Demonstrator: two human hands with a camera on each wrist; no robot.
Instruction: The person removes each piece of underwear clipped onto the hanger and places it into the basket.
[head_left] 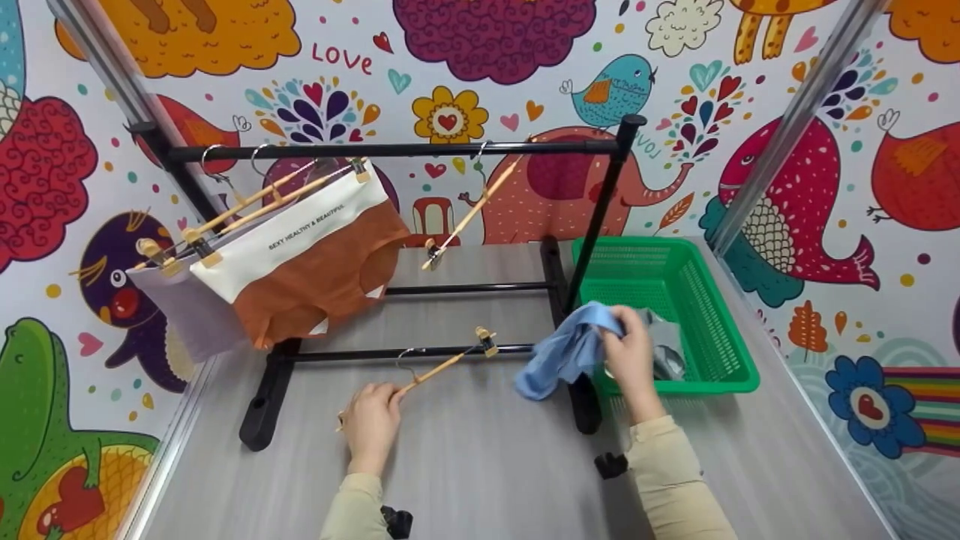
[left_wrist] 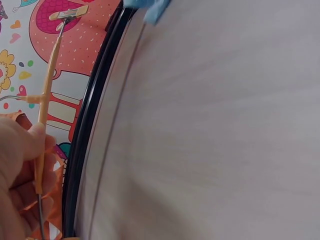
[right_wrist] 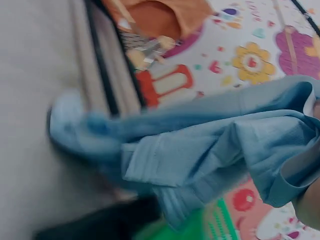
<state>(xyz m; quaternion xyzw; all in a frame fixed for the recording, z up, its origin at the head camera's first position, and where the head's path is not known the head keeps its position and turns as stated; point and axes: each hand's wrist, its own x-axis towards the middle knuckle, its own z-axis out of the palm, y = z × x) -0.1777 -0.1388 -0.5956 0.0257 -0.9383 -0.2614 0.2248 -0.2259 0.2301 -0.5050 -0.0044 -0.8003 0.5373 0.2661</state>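
Note:
My left hand [head_left: 373, 420] grips a wooden clip hanger [head_left: 439, 369] near its middle, in front of the rack's lower bar; a metal clip [head_left: 486, 342] shows at its right end. In the left wrist view the fingers and thumb wrap the hanger's bar [left_wrist: 46, 95]. My right hand [head_left: 631, 352] pinches a piece of blue cloth clothing [head_left: 562, 352], which hangs bunched beside the rack's right foot. Folds and a banded edge of the blue garment [right_wrist: 200, 145] fill much of the right wrist view, partly blurred.
A black rack [head_left: 420, 150] carries orange-and-white underpants [head_left: 322, 262], a greyish-purple garment [head_left: 199, 315] behind them and a bare hanger [head_left: 480, 210]. The green basket [head_left: 720, 330] at the right contains grey clothing [head_left: 666, 349]. Patterned walls enclose the grey table [head_left: 465, 465].

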